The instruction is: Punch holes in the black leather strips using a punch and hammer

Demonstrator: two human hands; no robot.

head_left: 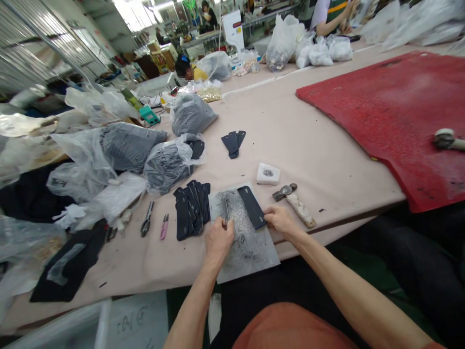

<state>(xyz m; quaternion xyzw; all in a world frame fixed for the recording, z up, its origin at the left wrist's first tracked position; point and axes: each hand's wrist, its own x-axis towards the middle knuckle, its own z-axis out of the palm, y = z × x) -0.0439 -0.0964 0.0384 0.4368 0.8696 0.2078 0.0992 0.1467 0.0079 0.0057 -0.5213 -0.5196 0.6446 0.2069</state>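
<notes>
My left hand (pixel 220 238) is closed around a thin metal rod (pixel 226 207), perhaps a punch, above a grey marked board (pixel 241 252). At the right side of the board, my right hand (pixel 279 219) pinches the lower corner of a flat dark strip (pixel 251 207) with small slots near its ends. The strip lies slanted on the board. Left of the board is a fanned pile of similar dark strips (pixel 192 208). A hammer (pixel 296 203) with a pale wrapped handle rests just beyond my right hand. Above it sits a white block (pixel 268 173) with a dark smudged top.
Pink-handled thread snips (pixel 164 227) and a dark metal tool (pixel 147 219) lie to the left. Plastic bags of dark pieces (pixel 169 162) crowd that side. Several dark pieces (pixel 233 143) lie farther back. A red sheet (pixel 392 106) covers the right side. Other people work behind.
</notes>
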